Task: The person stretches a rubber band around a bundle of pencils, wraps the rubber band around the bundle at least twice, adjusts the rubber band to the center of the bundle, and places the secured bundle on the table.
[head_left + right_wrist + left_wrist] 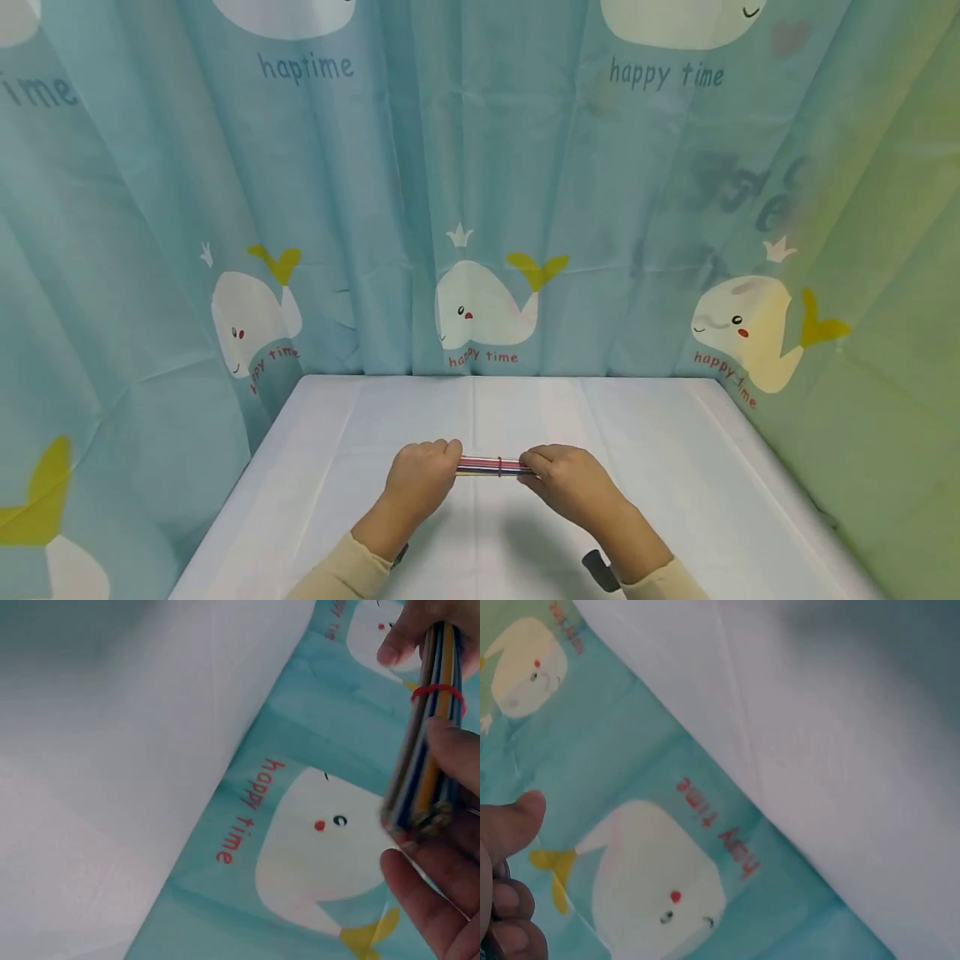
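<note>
bundle of colored sticks point(477, 467) held at both ends

beige sleeves point(347, 573) nearest, dark piece point(600, 571) by right wrist. left hand point(422, 475) grips one end, fingers curled round it. right hand point(572, 485) pinches other end between thumb and fingers. red band point(500, 467) circles the sticks between the hands. bundle roughly level, above white bench point(540, 412). behind: blue-green curtain point(495, 167), whale prints, "happy time" lettering.
</note>
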{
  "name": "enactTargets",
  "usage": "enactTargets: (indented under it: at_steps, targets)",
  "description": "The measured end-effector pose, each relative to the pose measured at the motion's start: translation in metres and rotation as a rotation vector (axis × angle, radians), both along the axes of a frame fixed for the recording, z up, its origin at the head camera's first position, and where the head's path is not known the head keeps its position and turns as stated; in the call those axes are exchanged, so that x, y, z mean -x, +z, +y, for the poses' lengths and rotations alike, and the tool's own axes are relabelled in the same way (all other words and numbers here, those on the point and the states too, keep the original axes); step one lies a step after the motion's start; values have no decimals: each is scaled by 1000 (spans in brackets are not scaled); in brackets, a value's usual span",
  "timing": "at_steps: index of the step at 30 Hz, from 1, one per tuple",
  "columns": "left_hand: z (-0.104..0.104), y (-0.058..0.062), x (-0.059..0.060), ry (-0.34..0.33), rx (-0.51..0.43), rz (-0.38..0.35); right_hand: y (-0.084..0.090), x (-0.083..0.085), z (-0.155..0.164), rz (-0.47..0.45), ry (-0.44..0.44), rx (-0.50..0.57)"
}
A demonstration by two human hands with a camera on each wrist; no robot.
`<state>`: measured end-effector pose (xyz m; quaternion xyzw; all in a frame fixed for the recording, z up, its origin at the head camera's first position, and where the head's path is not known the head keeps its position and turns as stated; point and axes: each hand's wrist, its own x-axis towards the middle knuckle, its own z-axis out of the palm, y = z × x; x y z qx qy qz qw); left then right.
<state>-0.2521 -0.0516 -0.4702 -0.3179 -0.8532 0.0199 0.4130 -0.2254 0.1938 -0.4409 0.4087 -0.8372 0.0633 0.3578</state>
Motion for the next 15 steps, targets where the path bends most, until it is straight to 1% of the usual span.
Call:
enactTargets:
  at_steps: [2,4,9,11,15]
  targets:
    - [0,-2,0,-11,10,3,-2,0,1,-1,24,-1]
    - [3,-1,-2,-35,14,11,-4,1,-1,1,46,-9]
    - [13,1,-7,-64,13,16,-9,-1,-10,42,56,-25]
    - [17,0,-9,-77,7,17,-10,-3,-16,58,61,-10]
    - [23,-1,-10,-85,-13,27,-9,-6,-26,22,39,10]
